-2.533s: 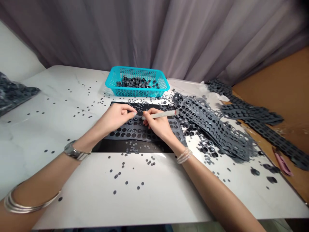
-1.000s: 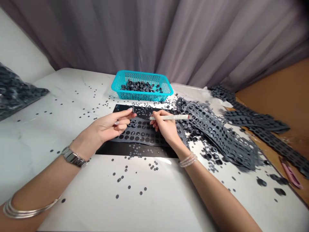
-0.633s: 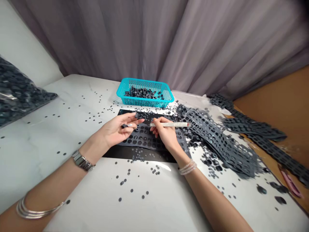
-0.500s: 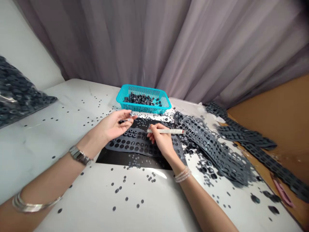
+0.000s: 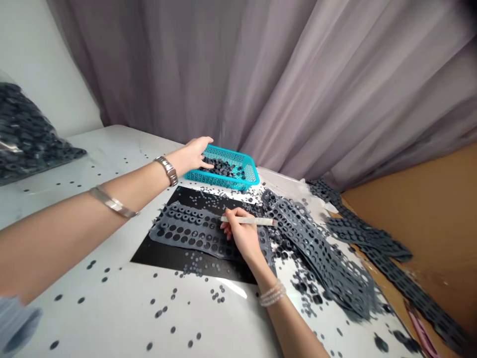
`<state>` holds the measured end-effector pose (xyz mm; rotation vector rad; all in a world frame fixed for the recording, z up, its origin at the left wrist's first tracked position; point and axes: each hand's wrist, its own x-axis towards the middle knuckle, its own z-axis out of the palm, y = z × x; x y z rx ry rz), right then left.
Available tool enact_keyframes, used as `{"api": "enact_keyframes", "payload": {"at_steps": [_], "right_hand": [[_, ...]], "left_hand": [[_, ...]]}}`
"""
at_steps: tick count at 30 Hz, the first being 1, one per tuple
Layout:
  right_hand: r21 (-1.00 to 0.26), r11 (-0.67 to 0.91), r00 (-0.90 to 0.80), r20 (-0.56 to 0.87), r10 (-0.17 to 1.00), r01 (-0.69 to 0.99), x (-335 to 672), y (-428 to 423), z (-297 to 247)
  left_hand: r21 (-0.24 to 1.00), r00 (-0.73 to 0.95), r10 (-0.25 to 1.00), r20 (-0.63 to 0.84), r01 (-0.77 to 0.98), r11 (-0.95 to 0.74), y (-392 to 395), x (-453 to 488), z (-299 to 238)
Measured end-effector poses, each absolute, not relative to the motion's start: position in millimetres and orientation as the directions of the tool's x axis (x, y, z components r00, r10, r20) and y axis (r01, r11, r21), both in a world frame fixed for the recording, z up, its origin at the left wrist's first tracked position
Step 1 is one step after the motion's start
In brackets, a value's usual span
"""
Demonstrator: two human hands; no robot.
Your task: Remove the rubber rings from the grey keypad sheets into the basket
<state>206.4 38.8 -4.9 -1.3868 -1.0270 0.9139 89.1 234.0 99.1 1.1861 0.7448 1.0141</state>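
My left hand reaches out over the near left corner of the turquoise basket, fingers spread above the dark rubber rings heaped inside. Whether anything is in the fingers I cannot make out. My right hand rests on the grey rubber sheet full of round holes and grips a thin white stick lying level. The sheet lies on a black mat on the white table.
A heap of punched-out grey sheets lies right of the mat, with more strips on a brown board. Small dark discs are scattered over the table. A clear bag of rings sits far left. A pink tool lies bottom right.
My left hand lifted off the sheet with a ring pinched in its fingers and stretched away to the basket. The right hand stayed on the sheet with the stick. The view turned left.
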Motion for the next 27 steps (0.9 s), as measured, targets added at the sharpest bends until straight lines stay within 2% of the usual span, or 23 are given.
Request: {"api": "enact_keyframes", "payload": {"at_steps": [2,4,6,8,9,14,18,27], "right_hand": [[-0.996,0.009,0.300,0.034,0.953,0.085,203,38,-3],[-0.994,0.013,0.277,0.042,0.960,0.106,199,37,-2],[-0.990,0.015,0.254,0.050,0.966,0.137,195,39,-2],[-0.986,0.021,0.239,0.061,0.969,0.164,192,42,-3],[-0.985,0.027,0.235,0.068,0.970,0.173,190,44,-3],[-0.965,0.034,0.207,0.089,0.974,0.259,186,55,-7],[-0.949,0.032,0.196,0.098,0.976,0.313,187,59,-10],[-0.914,0.072,0.168,0.150,0.974,0.398,186,59,-11]], "left_hand": [[0.988,0.352,0.935,0.043,-0.153,0.012,211,75,85],[0.996,0.396,0.915,0.081,-0.007,-0.085,185,59,69],[0.876,0.569,0.803,0.179,0.279,-0.393,163,45,51],[0.712,0.673,0.712,0.200,0.400,-0.578,149,33,33],[0.660,0.691,0.695,0.202,0.428,-0.617,146,29,24],[0.575,0.734,0.659,0.166,0.471,-0.669,149,25,9],[0.567,0.762,0.632,0.144,0.460,-0.683,149,30,15],[0.547,0.727,0.667,0.164,0.496,-0.674,148,35,1]]}}
